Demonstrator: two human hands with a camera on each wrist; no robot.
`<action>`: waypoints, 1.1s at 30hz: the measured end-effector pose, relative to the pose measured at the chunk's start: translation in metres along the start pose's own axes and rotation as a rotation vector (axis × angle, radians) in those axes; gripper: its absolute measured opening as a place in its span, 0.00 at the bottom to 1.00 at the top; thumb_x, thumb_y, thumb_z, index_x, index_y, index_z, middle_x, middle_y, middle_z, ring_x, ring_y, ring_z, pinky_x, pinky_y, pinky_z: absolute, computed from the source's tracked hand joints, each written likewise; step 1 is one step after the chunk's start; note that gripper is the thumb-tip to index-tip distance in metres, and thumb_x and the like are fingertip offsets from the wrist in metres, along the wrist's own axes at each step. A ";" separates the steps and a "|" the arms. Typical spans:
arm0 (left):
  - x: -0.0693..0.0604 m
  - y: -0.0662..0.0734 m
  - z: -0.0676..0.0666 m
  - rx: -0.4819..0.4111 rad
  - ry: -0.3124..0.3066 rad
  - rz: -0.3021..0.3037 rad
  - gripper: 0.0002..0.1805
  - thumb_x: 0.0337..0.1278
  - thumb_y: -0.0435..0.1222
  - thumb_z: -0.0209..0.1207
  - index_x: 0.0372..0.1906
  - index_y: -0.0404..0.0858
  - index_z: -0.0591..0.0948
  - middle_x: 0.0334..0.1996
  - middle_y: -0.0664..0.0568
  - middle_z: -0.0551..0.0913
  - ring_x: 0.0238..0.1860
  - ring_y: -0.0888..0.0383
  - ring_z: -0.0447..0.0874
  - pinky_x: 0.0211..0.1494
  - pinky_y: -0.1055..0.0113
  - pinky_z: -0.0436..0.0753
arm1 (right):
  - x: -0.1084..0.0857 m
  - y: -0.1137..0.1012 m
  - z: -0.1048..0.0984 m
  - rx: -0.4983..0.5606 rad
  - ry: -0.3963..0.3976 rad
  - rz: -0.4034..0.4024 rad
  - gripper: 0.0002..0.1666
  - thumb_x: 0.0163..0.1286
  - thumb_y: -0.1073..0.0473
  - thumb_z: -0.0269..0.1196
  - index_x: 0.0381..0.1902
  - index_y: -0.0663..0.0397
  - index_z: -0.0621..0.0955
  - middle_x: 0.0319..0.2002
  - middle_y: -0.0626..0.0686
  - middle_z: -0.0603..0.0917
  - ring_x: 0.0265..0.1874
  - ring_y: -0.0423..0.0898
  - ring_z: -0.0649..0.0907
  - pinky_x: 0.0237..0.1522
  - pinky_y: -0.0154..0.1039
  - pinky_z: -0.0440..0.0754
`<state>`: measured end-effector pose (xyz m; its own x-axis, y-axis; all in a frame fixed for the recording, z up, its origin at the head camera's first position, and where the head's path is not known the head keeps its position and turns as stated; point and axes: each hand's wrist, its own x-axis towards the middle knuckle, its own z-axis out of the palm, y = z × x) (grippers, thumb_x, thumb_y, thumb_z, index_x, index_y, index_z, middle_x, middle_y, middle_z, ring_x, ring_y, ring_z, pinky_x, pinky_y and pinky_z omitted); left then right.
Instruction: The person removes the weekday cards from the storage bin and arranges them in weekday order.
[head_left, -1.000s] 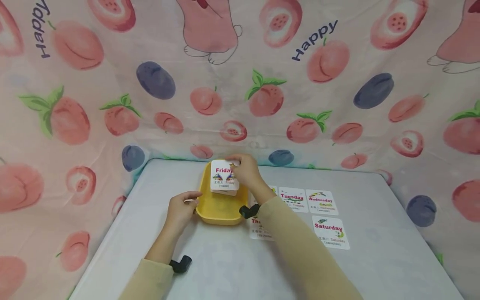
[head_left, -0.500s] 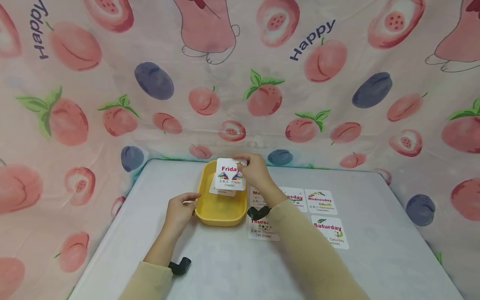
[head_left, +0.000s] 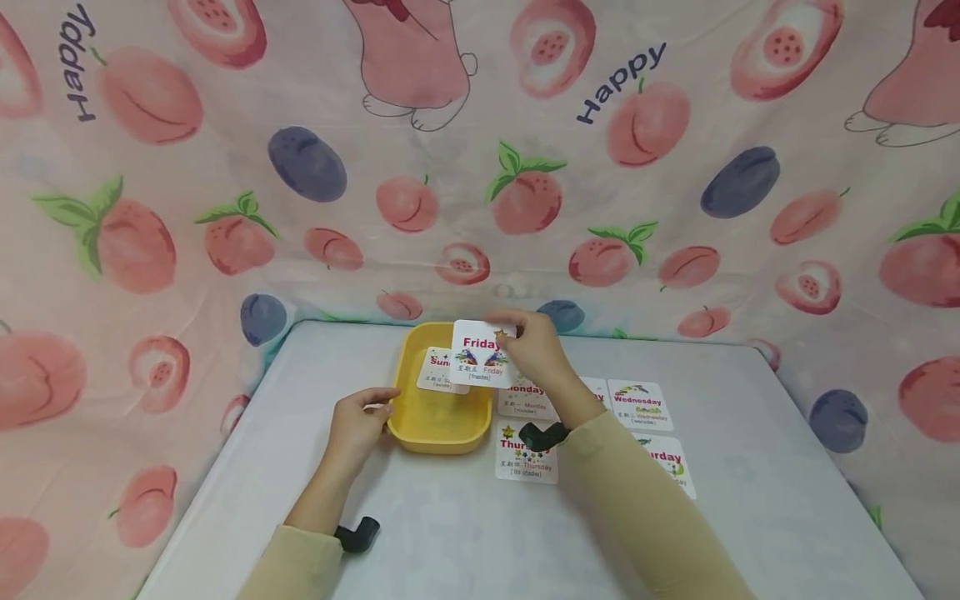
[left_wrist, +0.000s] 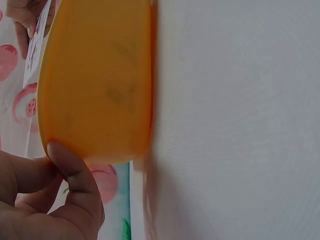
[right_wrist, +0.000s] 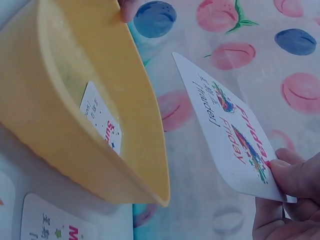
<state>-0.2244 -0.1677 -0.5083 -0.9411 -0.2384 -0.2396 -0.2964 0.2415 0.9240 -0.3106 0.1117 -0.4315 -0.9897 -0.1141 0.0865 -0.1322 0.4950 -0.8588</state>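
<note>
My right hand [head_left: 536, 346] pinches the Friday card [head_left: 480, 356] by its upper right corner, above the right rim of the yellow tray [head_left: 438, 435]. In the right wrist view, the thumb lies on the face of that Friday card [right_wrist: 225, 130], which is apart from the tray's wall. Inside the tray lies the Sunday card [head_left: 438, 372], partly hidden in the head view behind the Friday card. My left hand [head_left: 362, 425] pinches the tray's left rim between thumb and fingers, as the left wrist view also shows at the orange-looking wall [left_wrist: 97, 80].
Right of the tray lie the Monday card [head_left: 527, 402], Wednesday card [head_left: 640, 405], Thursday card [head_left: 517, 463] and Saturday card [head_left: 671, 467]. Another card is mostly covered by my right arm. A fruit-print cloth [head_left: 465, 208] hangs behind the white table [head_left: 420, 533].
My right hand has moved the Friday card rightward, from over the tray to its right rim. The Sunday card in the tray has come partly into view. My left hand stays on the rim.
</note>
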 end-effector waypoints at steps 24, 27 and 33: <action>0.003 0.000 0.000 -0.007 -0.004 0.011 0.16 0.74 0.26 0.58 0.60 0.35 0.87 0.59 0.39 0.85 0.40 0.55 0.82 0.42 0.65 0.87 | -0.042 0.038 -0.062 -0.092 -0.019 0.073 0.22 0.75 0.66 0.66 0.63 0.44 0.89 0.60 0.53 0.88 0.41 0.52 0.74 0.40 0.40 0.71; 0.003 0.001 0.002 -0.008 0.000 0.007 0.16 0.73 0.26 0.59 0.60 0.34 0.87 0.59 0.38 0.85 0.40 0.56 0.82 0.41 0.66 0.87 | -0.046 0.043 -0.067 -0.102 -0.023 0.074 0.22 0.75 0.67 0.66 0.63 0.46 0.89 0.64 0.52 0.87 0.44 0.51 0.76 0.43 0.42 0.73; 0.003 0.002 0.003 -0.001 0.009 -0.003 0.16 0.74 0.26 0.59 0.60 0.35 0.88 0.60 0.40 0.85 0.40 0.56 0.82 0.41 0.66 0.87 | -0.059 0.055 -0.078 -0.141 -0.021 0.091 0.21 0.74 0.68 0.66 0.61 0.47 0.89 0.62 0.55 0.88 0.42 0.52 0.77 0.41 0.39 0.73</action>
<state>-0.2283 -0.1656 -0.5080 -0.9387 -0.2476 -0.2400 -0.2994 0.2398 0.9235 -0.2636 0.2126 -0.4442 -0.9967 -0.0807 0.0000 -0.0502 0.6199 -0.7830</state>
